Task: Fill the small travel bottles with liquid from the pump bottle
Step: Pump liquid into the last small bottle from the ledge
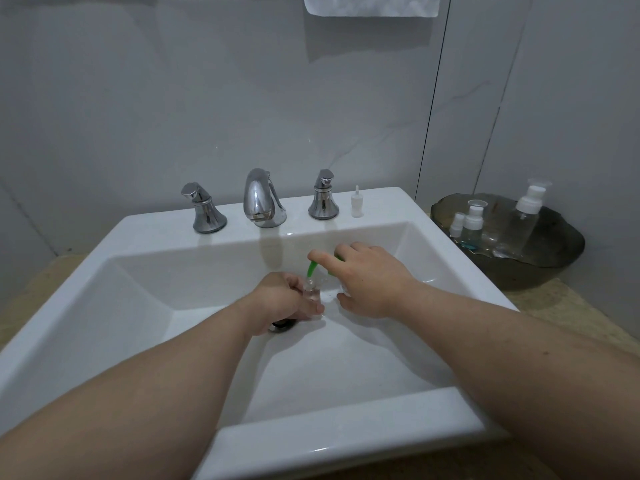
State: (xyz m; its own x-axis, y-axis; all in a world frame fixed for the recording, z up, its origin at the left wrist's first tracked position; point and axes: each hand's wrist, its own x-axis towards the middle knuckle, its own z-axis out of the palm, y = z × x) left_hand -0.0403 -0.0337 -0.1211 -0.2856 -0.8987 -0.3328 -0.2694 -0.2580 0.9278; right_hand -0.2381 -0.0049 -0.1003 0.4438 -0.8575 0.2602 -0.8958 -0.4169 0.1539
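Clear plastic, small and upright: travel bottle [312, 293], low inside the sink [346, 441], over the basin floor and just up and right of the drain [282, 325]. Gripped by left hand [280, 299], fingers curled round its body. Directly above its neck, the green spout of the pump bottle [311, 269], angled down. Rest of that bottle mostly hidden under right hand [372, 282]: index finger stretched over the green pump head, thumb hooked round below.

On the sink's back ledge, chrome faucet [261, 199] between left handle [204, 213] and right handle [323, 199]; small white cap [356, 201] standing just right of the latter. On the counter [571, 306] to the right, dark bowl [554, 268] holding tall clear bottle [526, 223], shorter bottle [472, 220] with some blue liquid, and smallest bottle [457, 225], all white-topped. White towel [372, 5] at the top edge.
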